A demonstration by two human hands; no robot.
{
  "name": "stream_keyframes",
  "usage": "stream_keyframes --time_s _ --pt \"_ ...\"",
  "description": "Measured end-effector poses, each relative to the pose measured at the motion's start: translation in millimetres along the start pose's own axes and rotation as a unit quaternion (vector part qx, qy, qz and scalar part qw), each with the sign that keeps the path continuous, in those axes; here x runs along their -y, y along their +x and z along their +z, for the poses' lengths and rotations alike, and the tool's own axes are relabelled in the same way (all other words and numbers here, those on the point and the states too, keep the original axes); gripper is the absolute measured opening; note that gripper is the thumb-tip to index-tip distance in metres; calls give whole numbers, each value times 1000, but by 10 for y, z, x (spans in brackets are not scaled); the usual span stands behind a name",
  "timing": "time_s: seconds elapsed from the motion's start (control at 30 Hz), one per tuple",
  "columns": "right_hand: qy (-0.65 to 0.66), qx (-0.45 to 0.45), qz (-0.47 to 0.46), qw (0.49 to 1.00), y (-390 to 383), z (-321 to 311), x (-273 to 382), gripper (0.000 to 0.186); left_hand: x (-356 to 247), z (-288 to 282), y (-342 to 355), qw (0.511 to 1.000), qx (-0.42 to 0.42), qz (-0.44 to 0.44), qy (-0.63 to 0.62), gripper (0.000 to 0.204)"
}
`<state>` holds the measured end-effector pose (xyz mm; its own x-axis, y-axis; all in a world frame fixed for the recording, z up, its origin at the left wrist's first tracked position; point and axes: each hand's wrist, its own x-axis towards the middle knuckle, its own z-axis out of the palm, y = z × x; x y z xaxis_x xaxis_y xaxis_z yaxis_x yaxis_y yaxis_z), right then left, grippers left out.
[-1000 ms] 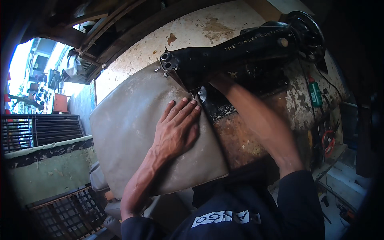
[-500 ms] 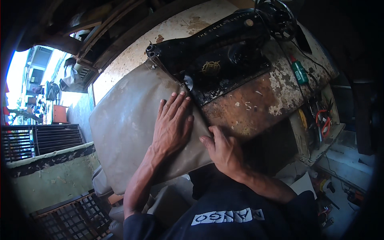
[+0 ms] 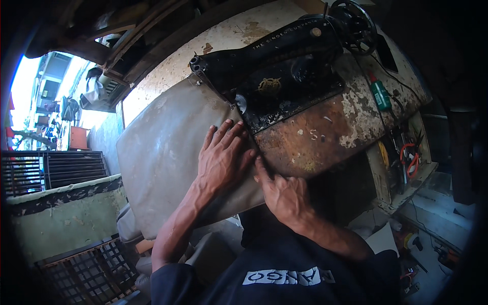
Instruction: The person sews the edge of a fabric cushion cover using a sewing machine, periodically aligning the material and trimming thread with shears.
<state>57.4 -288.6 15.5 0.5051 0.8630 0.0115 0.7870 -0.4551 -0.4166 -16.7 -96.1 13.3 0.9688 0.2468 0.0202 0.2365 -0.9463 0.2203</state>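
A large grey-brown leather-like cover (image 3: 157, 137) lies across the table's left side, with its far corner under the needle end of an old black sewing machine (image 3: 274, 71). My left hand (image 3: 221, 157) rests flat on this material, fingers spread toward the needle area. My right hand (image 3: 284, 195) holds the cover's right edge, index finger stretched along it and thumb close by. The other right-hand fingers are curled and partly hidden. Both hands nearly touch at the left thumb and right index finger. The needle tip is too small to make out.
The worn wooden tabletop (image 3: 300, 147) has peeling patches. A green bottle with a red cap (image 3: 379, 92) lies at the right. Below it, an open drawer (image 3: 401, 168) holds orange-handled scissors (image 3: 409, 158) and other tools. A dark slatted grille (image 3: 76, 170) stands at the left.
My right hand has shifted slightly left and its index finger now reaches along the edge, close to my left thumb. My left hand has moved slightly right, still flat on the cover.
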Motion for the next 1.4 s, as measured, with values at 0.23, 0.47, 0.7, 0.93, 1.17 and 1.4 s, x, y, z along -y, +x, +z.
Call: stream_keyframes --time_s 0.23,0.47,0.7,0.93,1.17,1.4 --pt "147 110 -43 982 701 -372 -350 30 14 -75 -102 999 -7 -23 -21 60" --pt "477 84 82 871 2981 476 -1106 24 -62 -33 84 998 -18 8 -52 74" --pt "420 142 -202 873 2945 59 -349 28 106 -56 -102 999 -20 -15 -38 73" --pt "244 197 -241 919 3019 -201 -356 34 115 -72 -67 998 -6 -24 -53 73" --pt "413 110 -224 876 2956 287 -467 28 119 -81 -48 997 8 -25 -67 74" --pt "485 88 -240 836 3041 507 -575 26 183 -50 7 997 0 -30 -65 74"
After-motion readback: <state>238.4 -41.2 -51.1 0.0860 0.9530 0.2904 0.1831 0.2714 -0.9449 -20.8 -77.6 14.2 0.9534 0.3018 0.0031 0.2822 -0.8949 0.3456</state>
